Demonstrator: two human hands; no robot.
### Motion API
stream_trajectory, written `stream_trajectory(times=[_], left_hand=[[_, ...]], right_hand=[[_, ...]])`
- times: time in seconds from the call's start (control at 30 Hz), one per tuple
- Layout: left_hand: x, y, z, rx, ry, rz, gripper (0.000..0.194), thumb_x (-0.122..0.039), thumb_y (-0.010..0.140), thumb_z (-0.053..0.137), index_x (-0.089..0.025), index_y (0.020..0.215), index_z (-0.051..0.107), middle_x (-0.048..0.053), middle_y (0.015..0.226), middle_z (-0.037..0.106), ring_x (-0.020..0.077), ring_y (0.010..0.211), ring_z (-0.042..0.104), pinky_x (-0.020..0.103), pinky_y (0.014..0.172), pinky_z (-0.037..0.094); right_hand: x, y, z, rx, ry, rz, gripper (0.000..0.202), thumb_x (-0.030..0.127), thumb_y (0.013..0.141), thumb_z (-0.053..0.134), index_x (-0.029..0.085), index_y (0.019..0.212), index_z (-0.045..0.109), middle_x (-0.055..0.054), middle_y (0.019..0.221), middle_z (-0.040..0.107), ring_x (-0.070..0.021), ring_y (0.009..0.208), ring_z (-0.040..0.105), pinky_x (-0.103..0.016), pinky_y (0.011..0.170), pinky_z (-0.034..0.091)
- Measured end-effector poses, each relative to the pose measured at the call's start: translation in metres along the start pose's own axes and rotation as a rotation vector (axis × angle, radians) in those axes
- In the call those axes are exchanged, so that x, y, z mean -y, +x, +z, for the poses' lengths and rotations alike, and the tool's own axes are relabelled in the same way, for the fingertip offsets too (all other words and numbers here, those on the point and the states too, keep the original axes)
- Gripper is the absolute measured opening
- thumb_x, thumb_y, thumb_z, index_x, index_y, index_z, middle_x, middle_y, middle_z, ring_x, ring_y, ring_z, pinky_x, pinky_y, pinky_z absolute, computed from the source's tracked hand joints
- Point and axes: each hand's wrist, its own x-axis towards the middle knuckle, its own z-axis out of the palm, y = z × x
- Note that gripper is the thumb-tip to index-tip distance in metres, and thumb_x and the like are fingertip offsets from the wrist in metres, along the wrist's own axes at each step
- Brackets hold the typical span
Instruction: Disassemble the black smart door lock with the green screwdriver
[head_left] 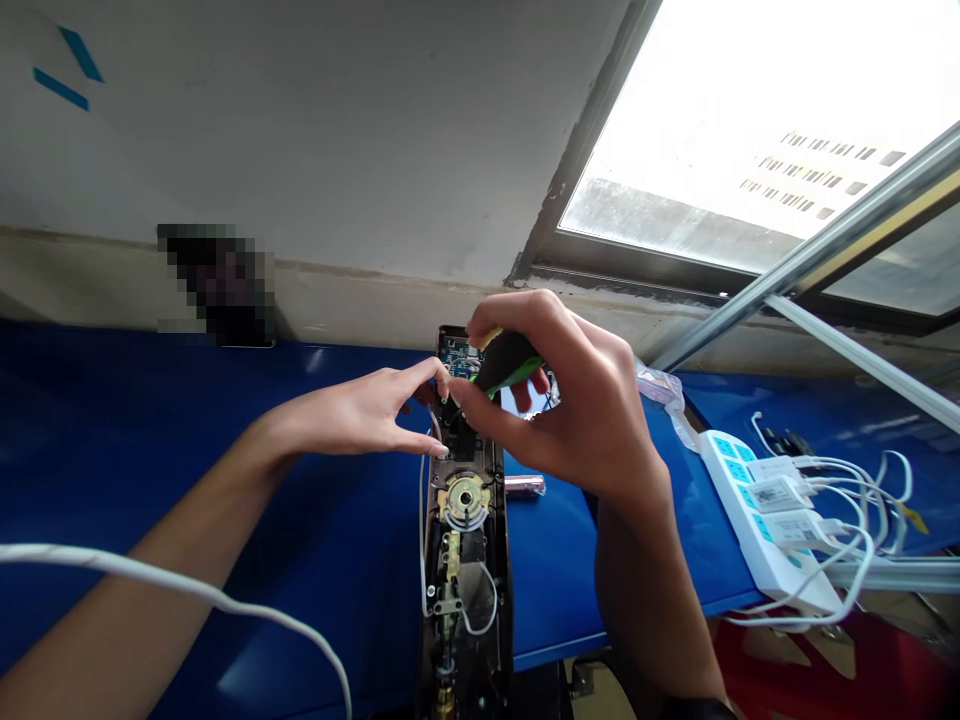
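A long black housing (469,540), which looks like an electronic door lock panel, lies open with its inside facing up. It contains a blue circuit board (454,352), a round metal hub (465,498) and a white wire. My right hand (577,400) is closed around a screwdriver (504,365) with a black and green handle, tilted over the upper half of the housing. The screwdriver's tip is hidden near my fingers. My left hand (367,410) rests at the housing's left edge, thumb and forefinger apart and touching it; its other fingers are partly hidden.
A blue table (330,560) bears the work, with a wall behind it. At right stands a white power strip (750,520) with several chargers and cables. A pinkish wrapped piece (525,486) lies beside the housing. One white cable (225,600) crosses my left forearm.
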Motion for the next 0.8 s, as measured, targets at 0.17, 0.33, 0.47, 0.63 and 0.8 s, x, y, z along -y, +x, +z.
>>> stream_trajectory(times=[0.17,0.33,0.47,0.63,0.8], left_hand=[[0.0008,0.0005,-0.0020,0.051,0.008,-0.061,0.054,-0.055,0.082,0.076,-0.026,0.122,0.054,0.003,0.120,0.070,0.0263,0.107,0.066,0.034,0.089,0.050],[0.0029,-0.0011,-0.0041,0.041,-0.019,-0.044,0.050,-0.055,0.083,0.075,-0.026,0.119,0.055,0.003,0.120,0.071,0.0262,0.110,0.066,0.034,0.092,0.050],[0.0029,-0.0028,-0.0058,0.056,-0.034,-0.044,0.052,-0.056,0.083,0.075,-0.027,0.120,0.055,0.002,0.122,0.072,0.0264,0.113,0.067,0.034,0.094,0.051],[0.0025,-0.0047,-0.0077,0.058,-0.042,-0.037,0.048,-0.053,0.084,0.074,-0.028,0.120,0.057,0.002,0.126,0.071,0.0262,0.118,0.065,0.033,0.096,0.049],[0.0021,-0.0060,-0.0098,0.061,-0.010,-0.054,0.051,-0.061,0.086,0.071,-0.028,0.124,0.060,0.002,0.128,0.071,0.0264,0.113,0.066,0.033,0.094,0.049]], right_hand=[[-0.0023,-0.0002,-0.0005,-0.005,0.014,0.007,0.035,0.007,0.093,0.060,0.030,0.119,0.056,0.000,0.109,0.067,-0.0141,0.083,0.067,-0.031,0.074,0.061],[0.0010,0.0007,-0.0019,0.022,0.053,0.031,0.049,0.005,0.087,0.060,0.032,0.127,0.052,-0.002,0.120,0.068,-0.0169,0.088,0.069,-0.034,0.074,0.061],[-0.0017,0.0004,-0.0003,-0.012,0.027,0.040,0.036,0.010,0.091,0.067,0.030,0.119,0.056,-0.002,0.108,0.071,-0.0157,0.081,0.068,-0.035,0.074,0.063],[-0.0041,-0.0001,0.0012,-0.007,0.062,0.012,0.052,0.005,0.086,0.059,0.028,0.132,0.049,-0.004,0.124,0.067,-0.0174,0.096,0.070,-0.035,0.079,0.062],[-0.0043,0.0001,0.0027,-0.019,0.054,0.013,0.046,0.013,0.089,0.066,0.025,0.130,0.052,-0.004,0.115,0.070,-0.0166,0.086,0.069,-0.035,0.073,0.061]])
